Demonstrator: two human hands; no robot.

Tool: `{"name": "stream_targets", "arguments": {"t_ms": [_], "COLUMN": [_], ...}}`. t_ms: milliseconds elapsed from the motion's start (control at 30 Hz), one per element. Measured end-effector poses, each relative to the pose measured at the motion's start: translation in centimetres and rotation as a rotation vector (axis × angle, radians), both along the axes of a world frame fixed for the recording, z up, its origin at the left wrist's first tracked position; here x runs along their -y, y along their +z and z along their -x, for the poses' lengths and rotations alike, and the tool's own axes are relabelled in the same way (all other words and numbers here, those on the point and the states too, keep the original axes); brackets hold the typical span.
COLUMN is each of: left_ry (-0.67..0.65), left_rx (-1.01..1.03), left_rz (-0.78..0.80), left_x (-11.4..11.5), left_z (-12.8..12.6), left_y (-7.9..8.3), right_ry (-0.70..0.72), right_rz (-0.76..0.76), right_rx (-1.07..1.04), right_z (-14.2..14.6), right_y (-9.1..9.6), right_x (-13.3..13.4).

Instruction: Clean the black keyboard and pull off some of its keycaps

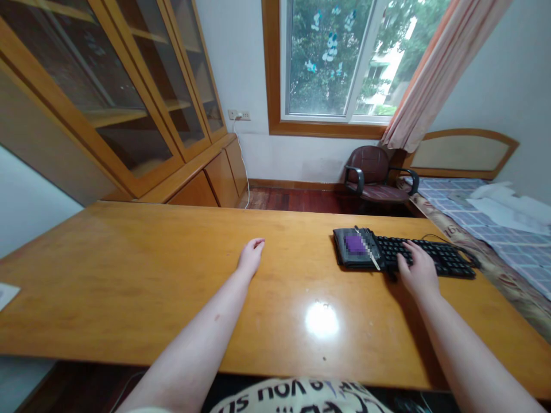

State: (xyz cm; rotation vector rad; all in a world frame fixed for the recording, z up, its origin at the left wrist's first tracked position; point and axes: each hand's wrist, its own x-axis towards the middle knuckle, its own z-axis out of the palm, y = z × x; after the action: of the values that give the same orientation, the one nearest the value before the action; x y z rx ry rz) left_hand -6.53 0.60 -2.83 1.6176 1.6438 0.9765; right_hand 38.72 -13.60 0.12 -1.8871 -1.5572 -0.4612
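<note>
My left hand (pixel 251 256) rests on the wooden desk (pixel 150 287), its fingers curled together with nothing visible in them. Over the black keyboard (pixel 451 261) at the right hovers or rests my right hand (pixel 418 271), thumb and fingers apart; whether it touches the keys I cannot tell. A dark flat pouch (pixel 342 252) with a blurred purple patch lies against the keyboard's left end. Across the pouch slants a thin pale stick (pixel 373 259), perhaps a pen. A black cable (pixel 467 252) loops around the keyboard's right end.
At the left stands a glass-fronted wooden cabinet (pixel 181 152). A white sheet (pixel 6 295) lies at the desk's left edge. Beyond the desk are a maroon armchair (pixel 370 166) and a window (pixel 327 63) with a pink curtain (pixel 447 69). A bed (pixel 486 212) stands along the right.
</note>
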Motion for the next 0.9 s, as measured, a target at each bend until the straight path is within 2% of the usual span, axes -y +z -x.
{"name": "stream_targets", "arguments": {"t_ms": [67,133,200,233,333,433,533,633,900], "left_ry": [-0.012,-0.093,-0.308,-0.374,-0.436,-0.425,-0.443,-0.485,-0.491], "left_rx": [-0.006,-0.054,-0.283,-0.392,-0.623,-0.745,-0.81,-0.841,-0.869], "left_rz": [-0.014,-0.064,-0.186,-0.219,-0.256,-0.273,-0.235,-0.194,-0.175], "left_x": [0.8,2.4,4.6,5.6,7.9,8.6,8.4,8.0,7.9], "left_z": [-0.6,-1.6,-2.8,-3.3,-4.6,-5.1,-5.2,-5.2,-5.3], "left_y": [0.3,0.8,1.3,1.5,1.5,0.8,0.0,-0.2,-0.3], "right_ry": [0.131,0.288,0.421,0.467,0.435,0.379,0.342,0.31,0.283], "right_rz": [-0.032,0.022,0.152,0.238,0.388,0.461,0.529,0.58,0.636], "right_rx": [-0.046,-0.083,-0.106,-0.098,-0.087,-0.081,-0.045,-0.005,0.034], "right_z": [4.4,8.9,13.2,15.1,19.0,20.5,20.6,20.6,21.0], "right_y": [0.7,0.7,0.1,-0.3,-1.8,-3.0,-3.5,-3.5,-2.9], "right_x": [0.4,0.6,0.4,0.1,-1.0,-1.9,-2.2,-2.2,-2.1]}}
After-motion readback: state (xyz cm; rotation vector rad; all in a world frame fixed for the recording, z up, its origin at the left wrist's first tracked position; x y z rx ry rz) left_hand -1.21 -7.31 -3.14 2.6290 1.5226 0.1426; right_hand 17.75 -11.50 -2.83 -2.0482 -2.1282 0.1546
